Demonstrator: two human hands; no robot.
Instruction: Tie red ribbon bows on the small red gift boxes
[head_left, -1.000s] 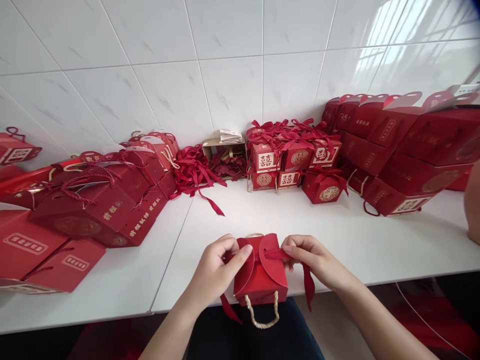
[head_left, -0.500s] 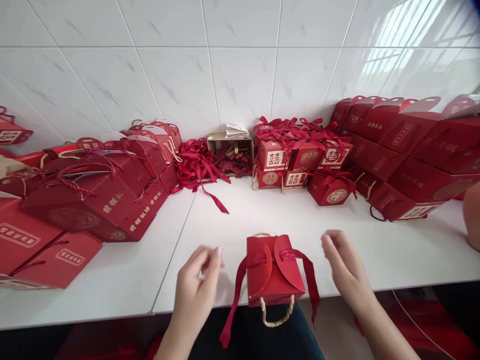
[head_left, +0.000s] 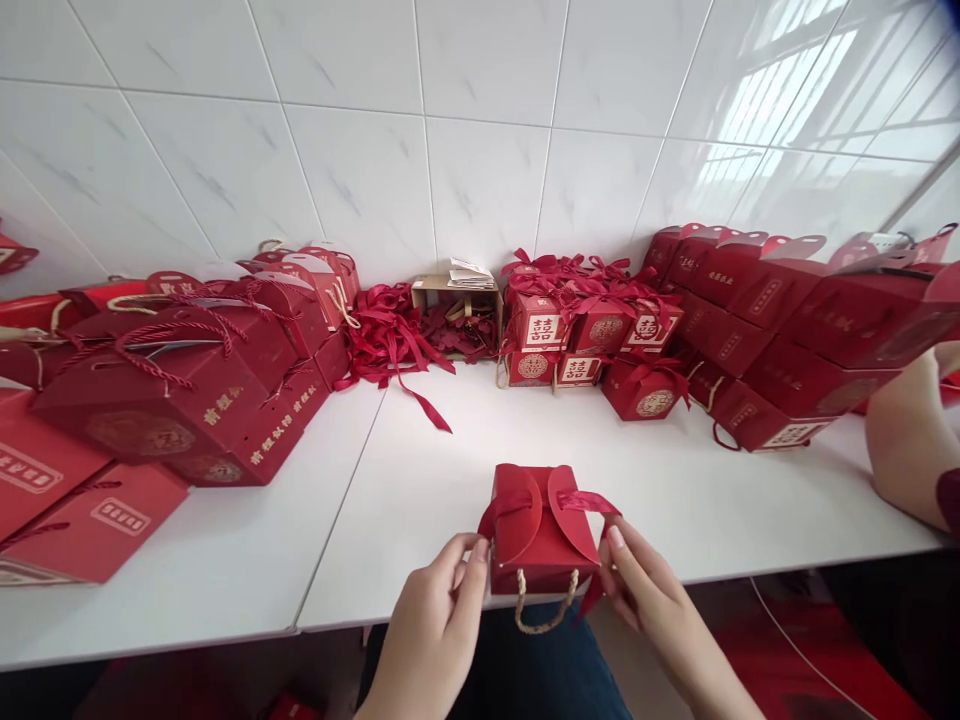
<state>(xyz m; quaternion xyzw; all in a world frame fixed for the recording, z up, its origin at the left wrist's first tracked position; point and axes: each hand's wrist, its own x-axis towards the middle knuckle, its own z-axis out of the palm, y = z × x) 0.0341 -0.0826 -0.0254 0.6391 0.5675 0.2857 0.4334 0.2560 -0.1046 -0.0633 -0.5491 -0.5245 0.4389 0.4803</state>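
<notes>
A small red gift box [head_left: 531, 528] stands at the table's front edge, its two rounded top flaps folded together. A red ribbon [head_left: 586, 502] threads through the flaps, with a tail at each side. Over the front hangs a beige rope handle [head_left: 547, 626]. My left hand [head_left: 442, 610] is closed at the box's left side, pinching the left ribbon tail near the corner. On the right, my right hand [head_left: 641, 575] pinches the other tail between thumb and fingers.
Behind lie a heap of loose red ribbons [head_left: 386, 335] and an open carton [head_left: 457, 297]. Finished bow-tied boxes [head_left: 592, 325] stand beside it. Larger red boxes are stacked left [head_left: 165, 390] and right [head_left: 780, 330]. Another person's arm [head_left: 911, 440] rests at the far right.
Both my hands have moved inward from either side of the box and taken hold of the ribbon tails. The other person's arm shows more at the right.
</notes>
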